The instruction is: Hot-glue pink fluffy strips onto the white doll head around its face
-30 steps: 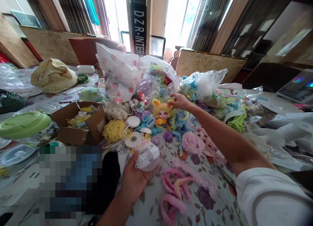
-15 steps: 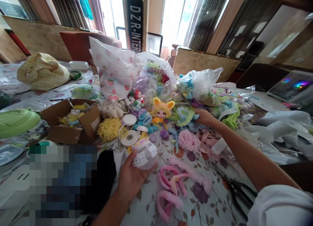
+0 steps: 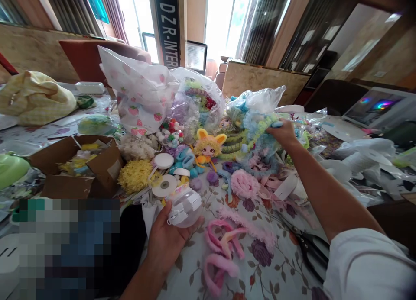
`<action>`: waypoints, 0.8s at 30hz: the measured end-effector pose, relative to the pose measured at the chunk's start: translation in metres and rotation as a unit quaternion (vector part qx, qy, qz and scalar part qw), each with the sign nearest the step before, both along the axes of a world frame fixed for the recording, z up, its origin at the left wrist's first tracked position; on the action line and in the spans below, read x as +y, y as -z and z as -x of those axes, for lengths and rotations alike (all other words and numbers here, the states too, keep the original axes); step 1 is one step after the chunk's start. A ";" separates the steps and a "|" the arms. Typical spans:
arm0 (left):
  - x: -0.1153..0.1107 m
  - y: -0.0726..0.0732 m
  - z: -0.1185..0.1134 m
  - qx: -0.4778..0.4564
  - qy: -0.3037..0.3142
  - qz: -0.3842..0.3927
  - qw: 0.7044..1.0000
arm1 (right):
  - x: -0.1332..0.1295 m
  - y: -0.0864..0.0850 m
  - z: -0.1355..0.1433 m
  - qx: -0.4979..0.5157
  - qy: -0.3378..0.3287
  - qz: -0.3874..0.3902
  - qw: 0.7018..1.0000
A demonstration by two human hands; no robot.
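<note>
My left hand (image 3: 170, 239) is wrapped round a clear plastic ball (image 3: 186, 206) with white inside, held low over the flowered cloth. Across the pile, my right hand (image 3: 283, 133) grips the end of a fluffy green and blue yarn bundle (image 3: 250, 135), whose loops hang and spread to the left. A doll with yellow bunny ears (image 3: 208, 148) stands beside those loops. Below them lies a coil of pink fluffy yarn (image 3: 244, 184). Pink fuzzy strips (image 3: 224, 243) rest on the cloth to the right of my left hand.
Black-handled scissors (image 3: 312, 248) lie near my right forearm. At the left stand a cardboard box (image 3: 107, 161), a yellow pompom bundle (image 3: 134, 174) and a white ribbon spool (image 3: 156, 186). A strawberry-print bag (image 3: 136, 92) and clear plastic bags (image 3: 263, 101) rise behind the pile.
My right hand has risen and drawn the green and blue yarn up, so its loops are stretched out. My left hand keeps the clear ball. The view has turned slightly right.
</note>
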State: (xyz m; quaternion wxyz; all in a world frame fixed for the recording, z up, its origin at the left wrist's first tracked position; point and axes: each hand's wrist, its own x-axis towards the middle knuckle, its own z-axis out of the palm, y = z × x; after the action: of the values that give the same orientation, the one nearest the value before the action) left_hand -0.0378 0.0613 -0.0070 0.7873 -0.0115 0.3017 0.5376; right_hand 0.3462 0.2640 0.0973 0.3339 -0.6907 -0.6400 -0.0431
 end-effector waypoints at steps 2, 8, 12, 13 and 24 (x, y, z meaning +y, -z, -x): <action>0.001 0.003 0.001 -0.019 0.005 -0.008 1.000 | 0.001 -0.008 0.004 -0.014 0.020 -0.014 1.000; 0.000 0.005 0.002 -0.019 0.001 -0.002 1.000 | -0.005 -0.023 0.025 -0.098 0.062 -0.001 0.993; 0.000 0.001 0.001 -0.001 -0.003 0.006 1.000 | -0.017 -0.022 0.038 -0.202 0.071 0.055 0.975; 0.000 0.000 0.000 0.002 -0.003 0.005 1.000 | -0.020 -0.020 0.041 -0.225 0.059 0.083 0.969; -0.001 0.003 0.001 -0.014 0.002 -0.004 1.000 | -0.036 -0.012 0.109 -0.323 -0.175 0.245 0.897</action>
State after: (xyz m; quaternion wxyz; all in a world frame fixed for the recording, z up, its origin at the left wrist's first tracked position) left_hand -0.0387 0.0607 -0.0099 0.7924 -0.0149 0.2887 0.5372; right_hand 0.2372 0.2285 0.1095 -0.0689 -0.5757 -0.8134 -0.0460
